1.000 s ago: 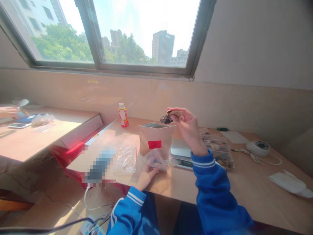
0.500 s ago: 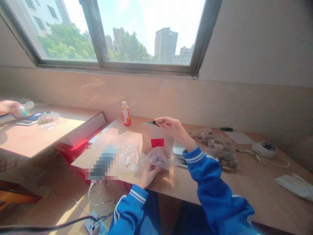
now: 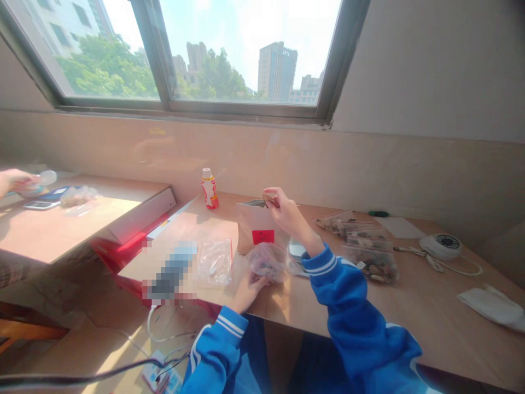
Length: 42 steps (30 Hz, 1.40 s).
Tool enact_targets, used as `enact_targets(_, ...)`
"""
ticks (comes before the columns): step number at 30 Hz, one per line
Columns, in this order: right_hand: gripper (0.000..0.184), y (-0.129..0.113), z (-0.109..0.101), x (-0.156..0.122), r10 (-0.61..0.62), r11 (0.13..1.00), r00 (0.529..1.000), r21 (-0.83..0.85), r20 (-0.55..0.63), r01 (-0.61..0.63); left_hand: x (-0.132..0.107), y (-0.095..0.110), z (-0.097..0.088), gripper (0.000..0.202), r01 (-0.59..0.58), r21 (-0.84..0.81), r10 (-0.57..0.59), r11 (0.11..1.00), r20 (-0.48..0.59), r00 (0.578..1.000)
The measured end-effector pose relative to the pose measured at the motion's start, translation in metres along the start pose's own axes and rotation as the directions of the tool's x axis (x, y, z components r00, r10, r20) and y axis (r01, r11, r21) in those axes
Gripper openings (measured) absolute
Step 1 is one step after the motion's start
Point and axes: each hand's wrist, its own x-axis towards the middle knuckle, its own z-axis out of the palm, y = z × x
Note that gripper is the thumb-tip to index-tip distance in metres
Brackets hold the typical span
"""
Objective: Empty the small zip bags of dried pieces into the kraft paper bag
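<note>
A brown stand-up pouch [image 3: 255,234] with a red label stands open on the wooden table [image 3: 410,306]. My right hand [image 3: 285,212] is at its mouth, fingers pinched on a small brownish piece right above the opening. My left hand [image 3: 249,290] rests at the table's near edge, fingers closed on a clear plastic bag [image 3: 268,261] with small dark bits inside. A silver scale [image 3: 298,251] sits behind my right wrist, mostly hidden by it.
A flat clear bag [image 3: 214,262] lies left of the pouch. A small red-and-white bottle [image 3: 209,189] stands by the wall. Several filled clear bags [image 3: 365,241] lie to the right, then a white round device [image 3: 445,243] with cable and white paper [image 3: 490,303]. Another person's hand [image 3: 12,180] is at the far left table.
My right hand came down from above the pouch, where it held dark pieces, to the pouch's mouth. My left hand stayed on the clear bag.
</note>
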Motion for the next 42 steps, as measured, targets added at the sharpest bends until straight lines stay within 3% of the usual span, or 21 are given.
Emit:
enact_targets(5,0.015,-0.002,-0.004,0.001,0.010,1.000,1.000,-0.017,-0.002,-0.010,0.000,0.002,0.001,0.062,0.005,-0.002,-0.005,1.000,-0.009,1.000)
enact_targets(10,0.020,-0.001,-0.008,0.002,0.027,0.997,1.000,0.076,0.004,-0.027,0.000,0.003,0.000,0.061,0.029,0.002,-0.029,1.000,-0.021,0.999)
enact_targets(16,0.021,-0.009,-0.025,-0.015,-0.054,0.992,0.991,0.109,-0.126,0.068,-0.003,0.006,0.002,0.067,0.070,0.008,-0.070,0.997,-0.071,0.995)
enact_targets(19,0.023,0.000,-0.032,-0.036,0.043,0.975,0.997,0.216,0.057,-0.054,-0.006,0.009,0.003,0.067,0.074,0.039,-0.070,0.997,-0.098,0.993)
enact_targets(21,0.024,0.012,-0.033,-0.052,0.128,0.972,0.965,0.165,0.229,-0.168,-0.007,0.011,0.003,0.065,0.050,0.056,-0.044,0.997,-0.097,0.994)
enact_targets(24,0.023,0.028,-0.025,-0.077,0.209,0.969,0.911,0.049,0.356,-0.242,-0.005,0.010,0.002,0.065,0.009,0.061,-0.004,0.998,-0.081,0.997)
enact_targets(27,0.020,0.036,-0.013,-0.094,0.189,0.967,0.871,0.070,0.453,-0.246,-0.002,0.007,0.001,0.066,-0.030,0.010,0.031,0.999,-0.044,0.999)
enact_targets(30,0.029,0.039,-0.001,-0.104,0.140,0.944,0.825,0.177,0.548,-0.278,0.001,0.006,0.000,0.058,-0.095,-0.028,0.094,0.995,-0.035,0.995)
enact_targets(34,0.043,0.043,0.013,-0.116,0.143,0.895,0.823,0.283,0.550,-0.345,0.000,0.012,0.003,0.050,-0.130,-0.009,0.129,0.992,-0.082,0.988)
enact_targets(38,0.043,0.048,0.022,-0.124,0.152,0.842,0.854,0.387,0.498,-0.376,-0.006,0.020,0.008,0.057,-0.037,-0.039,0.031,0.999,-0.142,0.989)
enact_targets(42,0.036,0.049,0.023,-0.127,0.279,0.776,0.852,0.419,0.443,-0.472,-0.014,0.029,0.008,0.060,0.019,-0.175,-0.031,0.984,-0.064,0.997)
